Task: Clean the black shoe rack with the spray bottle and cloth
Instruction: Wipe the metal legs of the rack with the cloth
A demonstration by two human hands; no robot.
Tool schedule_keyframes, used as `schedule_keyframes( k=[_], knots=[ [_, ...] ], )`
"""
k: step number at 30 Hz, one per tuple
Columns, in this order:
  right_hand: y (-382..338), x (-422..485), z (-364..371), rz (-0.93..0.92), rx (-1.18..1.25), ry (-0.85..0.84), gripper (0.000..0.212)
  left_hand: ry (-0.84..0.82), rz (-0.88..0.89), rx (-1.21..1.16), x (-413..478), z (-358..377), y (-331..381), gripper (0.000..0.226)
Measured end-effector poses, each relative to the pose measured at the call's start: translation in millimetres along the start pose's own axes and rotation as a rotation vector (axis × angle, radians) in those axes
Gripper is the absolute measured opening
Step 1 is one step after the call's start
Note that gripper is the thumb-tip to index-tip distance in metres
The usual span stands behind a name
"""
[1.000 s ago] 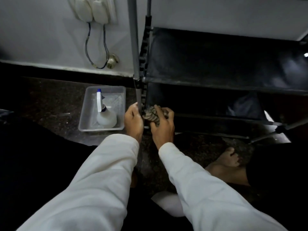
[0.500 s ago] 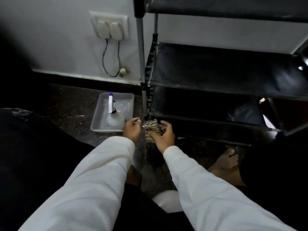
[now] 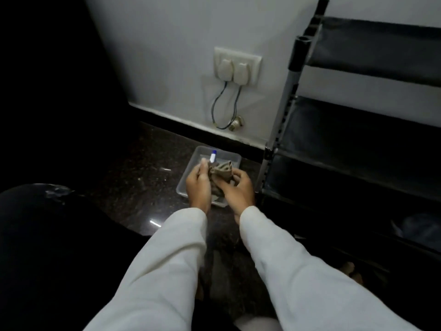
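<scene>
The black shoe rack [image 3: 362,149] fills the right side, its grey post [image 3: 284,101] standing nearest me. A crumpled brownish striped cloth [image 3: 220,172] is held between both hands over a clear plastic tray [image 3: 230,158] on the floor. My left hand [image 3: 199,187] pinches the cloth's left side and my right hand [image 3: 237,191] grips its right side. Only the blue-and-white nozzle of the spray bottle [image 3: 213,156] shows behind my hands; its body is hidden.
Dark speckled stone floor [image 3: 143,177] spreads to the left. A white wall socket [image 3: 236,65] with two plugs and hanging wires sits above the tray. A dark mass [image 3: 47,235] lies at lower left. A bare foot [image 3: 350,271] shows at lower right.
Both hands have left the rack's lower corner and carried the cloth left, over the tray. The view has swung up and left.
</scene>
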State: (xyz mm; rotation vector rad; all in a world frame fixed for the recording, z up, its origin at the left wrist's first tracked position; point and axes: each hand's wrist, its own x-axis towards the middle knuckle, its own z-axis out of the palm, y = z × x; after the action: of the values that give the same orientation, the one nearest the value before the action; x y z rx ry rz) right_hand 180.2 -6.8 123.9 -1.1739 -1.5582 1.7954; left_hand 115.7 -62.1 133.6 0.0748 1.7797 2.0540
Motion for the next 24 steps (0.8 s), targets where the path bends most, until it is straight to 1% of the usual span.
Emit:
schedule_keyframes(
  k=[2, 4, 6, 9, 13, 15, 19, 22, 24],
  knots=[
    [-21.4, 17.2, 13.9, 0.009, 0.038, 0.045, 0.050, 0.004, 0.014, 0.015, 20.4, 4.9, 18.3, 0.033],
    [-40.4, 38.2, 24.8, -0.019, 0.105, 0.051, 0.037, -0.053, -0.022, 0.007, 45.2, 9.5, 35.4, 0.037],
    [-56.5, 62.1, 33.8, -0.044, 0.072, 0.094, 0.025, -0.126, -0.061, 0.017, 71.4, 14.9, 49.0, 0.036],
    [-68.4, 102.4, 47.9, -0.009, -0.002, 0.144, 0.032, -0.212, -0.121, 0.028, 109.1, 24.7, 61.7, 0.038],
    [-72.6, 154.0, 62.3, -0.003, -0.031, 0.254, 0.028, -0.273, -0.164, 0.049, 150.5, 42.6, 61.5, 0.040],
    [-66.1, 176.5, 66.7, -0.003, -0.057, 0.300, 0.027, -0.305, -0.178, 0.093, 168.3, 48.9, 49.3, 0.042],
    [-32.6, 212.9, 69.4, 0.082, -0.104, 0.300, 0.026, -0.304, -0.261, 0.107, 200.0, 49.8, 5.9, 0.050],
    [3.1, 231.0, 64.4, 0.155, -0.169, 0.280, 0.021, -0.301, -0.332, 0.126, 218.2, 50.5, -26.9, 0.060],
    [26.9, 240.5, 62.9, 0.211, -0.141, 0.224, 0.018, -0.289, -0.378, 0.088, 227.7, 51.4, -43.4, 0.065]
  ],
)
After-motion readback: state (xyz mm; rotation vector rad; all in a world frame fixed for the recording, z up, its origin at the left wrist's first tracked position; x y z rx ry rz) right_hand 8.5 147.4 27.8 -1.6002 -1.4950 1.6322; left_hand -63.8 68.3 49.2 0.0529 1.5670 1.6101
